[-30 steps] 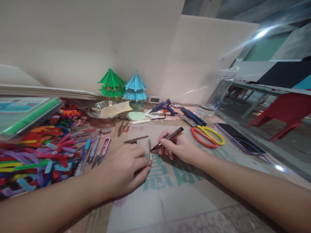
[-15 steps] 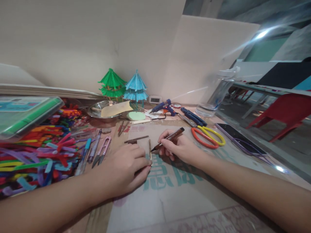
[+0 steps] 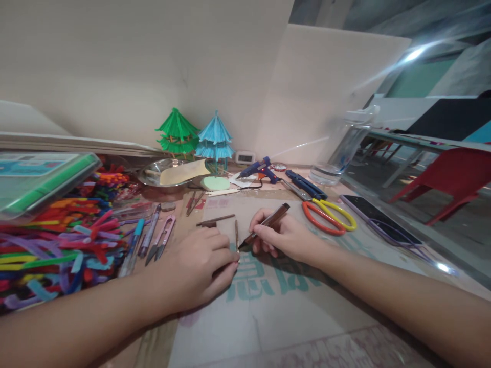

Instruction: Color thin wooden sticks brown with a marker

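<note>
My left hand pinches the lower end of a thin wooden stick between thumb and finger. Most of the stick's visible length is brown, with a pale bit by my fingertips. In my right hand is a brown marker, its dark tip touching the stick just above my left fingertips. Beyond my left knuckles lies a brown marker cap, partly hidden. A second brown stick rests on the printed sheet under both hands.
Left are piled pipe cleaners, pens and pink thread snips. Behind stand green and blue tiered paper roofs, a steel dish and a glue gun. Right are scissors, a phone and a water bottle.
The marker tip has slid down the stick toward my left fingertips, and more of the stick is brown. My left hand stays in place.
</note>
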`<state>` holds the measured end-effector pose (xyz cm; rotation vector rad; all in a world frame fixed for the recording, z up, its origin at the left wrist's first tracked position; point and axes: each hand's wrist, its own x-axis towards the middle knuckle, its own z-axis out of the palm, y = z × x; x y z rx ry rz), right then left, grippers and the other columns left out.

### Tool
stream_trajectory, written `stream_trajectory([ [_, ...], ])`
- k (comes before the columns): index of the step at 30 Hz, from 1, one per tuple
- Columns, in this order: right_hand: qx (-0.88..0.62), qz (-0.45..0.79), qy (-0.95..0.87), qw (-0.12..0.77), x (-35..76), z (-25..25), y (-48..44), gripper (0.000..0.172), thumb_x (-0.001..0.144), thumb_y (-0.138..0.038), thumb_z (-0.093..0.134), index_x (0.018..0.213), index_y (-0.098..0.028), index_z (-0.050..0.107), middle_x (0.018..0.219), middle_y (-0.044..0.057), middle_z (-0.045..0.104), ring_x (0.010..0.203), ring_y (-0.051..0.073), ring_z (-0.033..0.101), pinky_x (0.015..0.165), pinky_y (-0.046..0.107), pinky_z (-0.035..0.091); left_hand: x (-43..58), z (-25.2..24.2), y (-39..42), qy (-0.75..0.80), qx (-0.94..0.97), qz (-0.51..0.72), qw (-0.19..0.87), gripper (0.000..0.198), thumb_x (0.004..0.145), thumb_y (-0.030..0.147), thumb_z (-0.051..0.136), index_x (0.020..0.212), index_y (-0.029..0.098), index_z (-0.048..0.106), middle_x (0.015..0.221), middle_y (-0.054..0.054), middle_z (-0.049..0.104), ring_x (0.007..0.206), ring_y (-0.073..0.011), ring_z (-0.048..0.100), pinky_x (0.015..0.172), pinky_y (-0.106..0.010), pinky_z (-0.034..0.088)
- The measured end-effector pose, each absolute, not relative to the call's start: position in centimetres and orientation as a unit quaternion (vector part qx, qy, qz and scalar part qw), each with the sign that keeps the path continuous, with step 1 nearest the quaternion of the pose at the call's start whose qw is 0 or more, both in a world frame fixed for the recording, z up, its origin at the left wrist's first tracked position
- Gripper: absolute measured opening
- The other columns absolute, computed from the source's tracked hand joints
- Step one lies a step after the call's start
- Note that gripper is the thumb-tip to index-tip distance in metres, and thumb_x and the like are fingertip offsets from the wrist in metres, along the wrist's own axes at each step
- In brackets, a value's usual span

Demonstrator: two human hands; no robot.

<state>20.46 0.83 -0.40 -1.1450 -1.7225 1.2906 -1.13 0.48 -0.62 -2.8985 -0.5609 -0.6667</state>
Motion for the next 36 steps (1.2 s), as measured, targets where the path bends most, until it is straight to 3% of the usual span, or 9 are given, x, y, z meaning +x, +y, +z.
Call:
stream_trajectory([
  [5,-0.444,0.478,-0.653,0.386,20.31,-0.44,1.03,0.019,0.082,-0.037,0.056,0.083,-0.019,0.049,0.06,-0.004,0.059,0.04,0.006,0.044,0.037,0.018,0.034,-1.11,-0.57,0.45,-0.188,-0.956,-0.218,0.064,0.031,0.094,0.021,0.042,0.077,0.015,0.067,0.069,-0.005,0.058,0.066,-0.018,0.051,0.062,-0.032,0.037],
  [14,-0.441,0.496,-0.671,0.333,20.49,-0.38,0.87,0.02,0.081,-0.038,0.057,0.082,-0.02,0.049,0.057,-0.003,0.06,0.043,0.008,0.045,0.039,0.018,0.036,-1.11,-0.6,0.51,-0.184,-0.953,-0.225,0.08,0.031,0.094,0.02,0.041,0.078,0.017,0.068,0.067,-0.004,0.057,0.065,-0.0172,0.051,0.061,-0.032,0.038],
  [22,-0.438,0.495,-0.67,0.339,20.45,-0.43,0.87,0.021,0.081,-0.039,0.057,0.083,-0.02,0.049,0.058,-0.003,0.061,0.041,0.007,0.044,0.039,0.018,0.035,-1.15,-0.41,0.21,-0.189,-0.951,-0.224,0.097,0.029,0.094,0.021,0.042,0.083,0.017,0.068,0.071,-0.005,0.057,0.067,-0.0179,0.049,0.062,-0.032,0.038],
  [29,-0.426,0.493,-0.65,0.391,20.44,-0.52,1.05,0.021,0.081,-0.038,0.059,0.087,-0.019,0.051,0.061,-0.003,0.06,0.043,0.007,0.046,0.041,0.02,0.038,-1.11,-0.52,0.32,-0.187,-0.952,-0.223,0.098,0.033,0.094,0.021,0.043,0.07,0.016,0.064,0.068,-0.004,0.055,0.064,-0.0175,0.048,0.06,-0.032,0.036],
  [36,-0.431,0.491,-0.643,0.399,20.37,-0.56,1.03,0.02,0.08,-0.036,0.06,0.084,-0.018,0.053,0.061,-0.003,0.06,0.045,0.007,0.048,0.042,0.02,0.04,-1.13,-0.58,0.41,-0.191,-0.955,-0.216,0.066,0.03,0.095,0.022,0.042,0.082,0.017,0.069,0.071,-0.005,0.058,0.068,-0.0179,0.052,0.062,-0.032,0.039],
])
